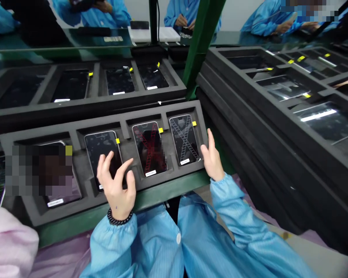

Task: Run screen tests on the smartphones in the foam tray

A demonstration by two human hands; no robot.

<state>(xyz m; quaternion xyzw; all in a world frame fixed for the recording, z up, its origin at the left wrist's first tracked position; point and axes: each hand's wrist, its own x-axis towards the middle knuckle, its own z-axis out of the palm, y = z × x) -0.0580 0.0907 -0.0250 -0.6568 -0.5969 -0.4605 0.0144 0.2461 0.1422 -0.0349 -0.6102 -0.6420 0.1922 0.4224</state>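
Observation:
A black foam tray (104, 122) lies in front of me, with phone screens in its compartments. My left hand (117, 189) is open, fingers spread and slightly bent, over the plain dark screen (100, 144); whether a fingertip touches it I cannot tell. Right of that are a screen showing a red crossed pattern (150, 148) and one with a white crossed pattern (185, 139). My right hand (214, 160) is at the tray's right end, thumb by the rim and fingers stretched along the outer side. The leftmost screen (77, 185) is partly blurred out. Yellow tabs stick out beside the screens.
Behind is another foam tray (174, 83) with dark screens. Stacked foam trays (234, 104) rise on the right, the top ones holding screens. A green post (199, 38) stands between. Co-workers in blue sleeves (118, 15) sit across; a pink sleeve (11, 243) is at left.

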